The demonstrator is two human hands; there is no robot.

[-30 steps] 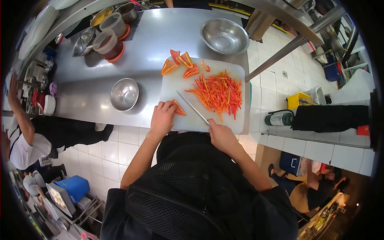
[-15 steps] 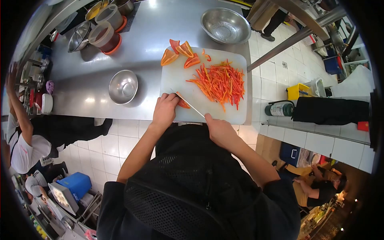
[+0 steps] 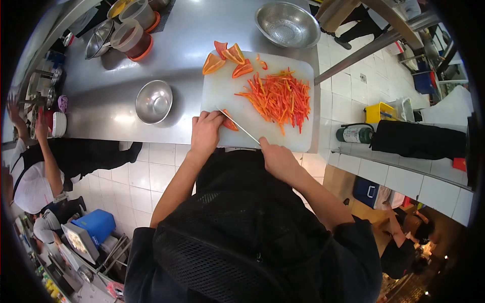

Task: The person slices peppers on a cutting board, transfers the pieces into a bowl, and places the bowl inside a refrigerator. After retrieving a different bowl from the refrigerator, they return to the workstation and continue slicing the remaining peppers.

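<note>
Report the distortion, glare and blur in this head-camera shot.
Head view: strong fisheye bows the steel counter edge, and black corners frame the picture. Head view: overhead light leaves a white glare patch on the counter beside the small bowl. Head view: the cutting board, knife, left hand and right hand look fairly sharp; people at the rim are stretched and dim.

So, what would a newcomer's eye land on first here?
The bright pile of pepper strips on the white cutting board, at the right end of the steel counter. At the board's near edge, the left hand pins a pepper piece while the right hand sets a knife against it. Larger pepper wedges lie at the board's far left corner.
</note>
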